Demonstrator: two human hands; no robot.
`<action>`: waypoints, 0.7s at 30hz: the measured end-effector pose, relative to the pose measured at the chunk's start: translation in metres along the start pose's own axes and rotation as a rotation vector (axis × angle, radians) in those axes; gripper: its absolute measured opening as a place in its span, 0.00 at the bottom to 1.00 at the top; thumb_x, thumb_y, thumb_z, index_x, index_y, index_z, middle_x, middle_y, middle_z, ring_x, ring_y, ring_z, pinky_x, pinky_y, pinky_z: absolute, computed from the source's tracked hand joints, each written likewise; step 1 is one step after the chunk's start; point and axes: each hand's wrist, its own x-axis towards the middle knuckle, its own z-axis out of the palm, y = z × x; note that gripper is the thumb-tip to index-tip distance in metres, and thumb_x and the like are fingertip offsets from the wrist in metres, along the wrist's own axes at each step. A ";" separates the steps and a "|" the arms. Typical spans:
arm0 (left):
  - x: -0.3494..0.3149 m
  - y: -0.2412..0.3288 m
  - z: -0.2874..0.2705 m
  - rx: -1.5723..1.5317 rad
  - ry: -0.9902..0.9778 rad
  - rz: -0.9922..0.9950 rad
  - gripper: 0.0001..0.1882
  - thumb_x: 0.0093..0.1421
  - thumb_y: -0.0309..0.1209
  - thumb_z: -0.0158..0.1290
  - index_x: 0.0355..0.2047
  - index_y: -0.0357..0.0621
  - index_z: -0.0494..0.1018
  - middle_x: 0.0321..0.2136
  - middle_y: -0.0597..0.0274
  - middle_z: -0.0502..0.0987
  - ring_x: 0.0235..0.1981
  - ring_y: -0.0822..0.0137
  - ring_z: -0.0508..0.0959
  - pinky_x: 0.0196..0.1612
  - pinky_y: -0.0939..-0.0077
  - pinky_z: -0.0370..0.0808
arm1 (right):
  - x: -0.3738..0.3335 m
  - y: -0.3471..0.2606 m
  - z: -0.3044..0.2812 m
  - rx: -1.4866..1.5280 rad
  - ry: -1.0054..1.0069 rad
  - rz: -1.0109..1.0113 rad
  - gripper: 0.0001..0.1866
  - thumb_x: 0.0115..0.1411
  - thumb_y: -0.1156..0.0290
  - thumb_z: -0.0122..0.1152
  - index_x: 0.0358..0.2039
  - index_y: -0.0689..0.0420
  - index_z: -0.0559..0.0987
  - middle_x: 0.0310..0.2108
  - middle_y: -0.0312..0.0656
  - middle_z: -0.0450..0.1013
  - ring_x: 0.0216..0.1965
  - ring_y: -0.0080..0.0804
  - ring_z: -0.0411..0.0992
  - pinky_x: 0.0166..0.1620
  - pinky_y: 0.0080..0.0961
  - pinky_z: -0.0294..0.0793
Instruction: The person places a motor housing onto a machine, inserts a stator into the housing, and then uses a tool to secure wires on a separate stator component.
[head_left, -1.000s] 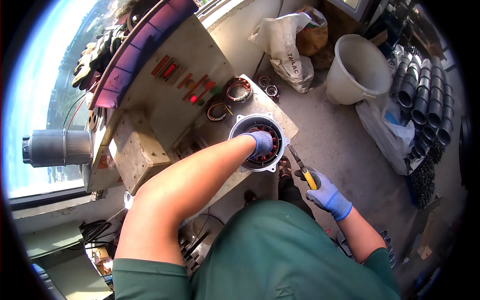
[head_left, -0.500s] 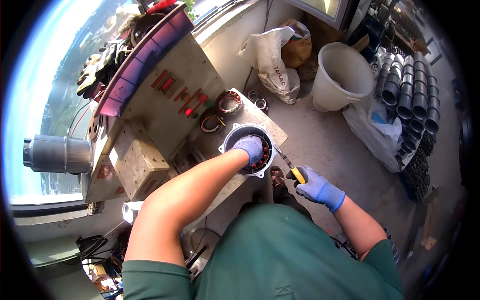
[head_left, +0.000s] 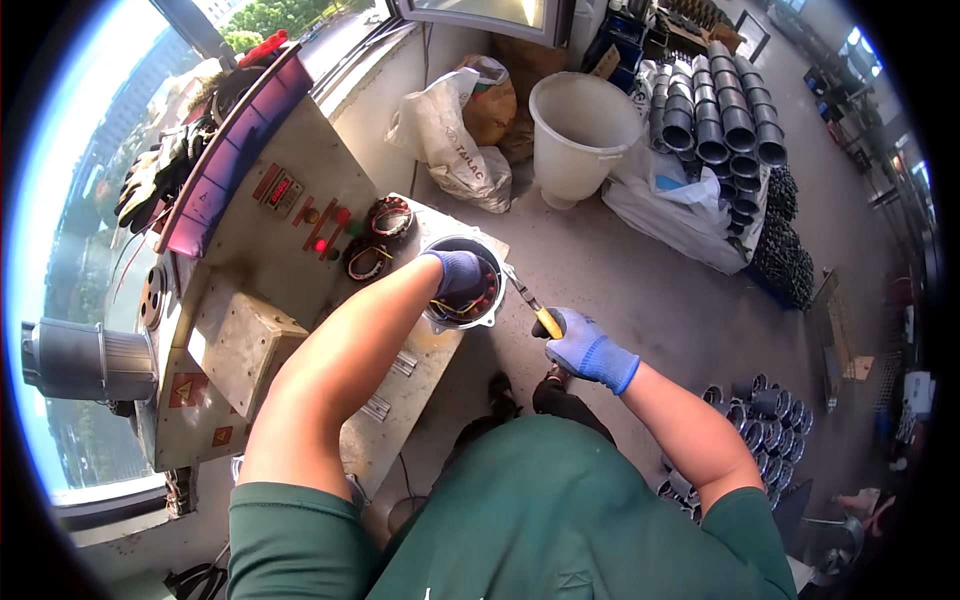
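Note:
A round grey motor housing (head_left: 492,318) with bolt lugs around its rim stands on the bench, its mouth facing up. Reddish copper windings and a yellow wire show inside it. My left hand (head_left: 459,275), in a blue-grey work glove, reaches down into the housing, and its fingers are hidden there. To the right, my gloved right hand (head_left: 590,350) is closed around a yellow-handled metal tool (head_left: 547,322). The tool's metal end lies close to the housing's right rim; whether it touches, I cannot tell, and its exact kind is unclear.
Two wound stator rings (head_left: 368,260) lie behind the housing, before a machine panel (head_left: 290,225) with red lights. Metal bars rest on the bench (head_left: 420,370). Beyond are a white tub (head_left: 575,150), sacks (head_left: 455,145), stacked grey cylinders (head_left: 725,120) and metal rings (head_left: 770,430) on the floor.
The whole view has shifted, so the bench and housing sit further left in the picture. My left hand stays inside the housing, and my right hand still grips the tool beside its rim.

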 end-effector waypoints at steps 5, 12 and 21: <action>-0.001 0.061 0.072 0.673 0.107 0.104 0.10 0.64 0.33 0.52 0.41 0.46 0.79 0.42 0.58 0.79 0.45 0.60 0.77 0.52 0.65 0.76 | -0.069 0.034 -0.020 0.127 0.085 0.148 0.15 0.51 0.73 0.58 0.40 0.61 0.80 0.35 0.53 0.79 0.36 0.47 0.79 0.43 0.39 0.78; 0.080 0.104 0.179 1.174 0.130 0.139 0.21 0.60 0.39 0.60 0.52 0.47 0.82 0.53 0.55 0.82 0.56 0.57 0.80 0.60 0.64 0.75 | -0.151 0.152 -0.019 0.142 0.116 0.322 0.13 0.52 0.73 0.61 0.38 0.61 0.80 0.39 0.54 0.78 0.42 0.51 0.78 0.47 0.42 0.77; 0.221 0.070 0.337 1.485 0.219 0.356 0.17 0.60 0.34 0.58 0.48 0.45 0.81 0.54 0.45 0.77 0.50 0.56 0.83 0.49 0.61 0.79 | -0.204 0.368 0.049 0.088 0.108 0.497 0.15 0.51 0.74 0.59 0.41 0.63 0.77 0.41 0.60 0.77 0.46 0.63 0.75 0.49 0.49 0.76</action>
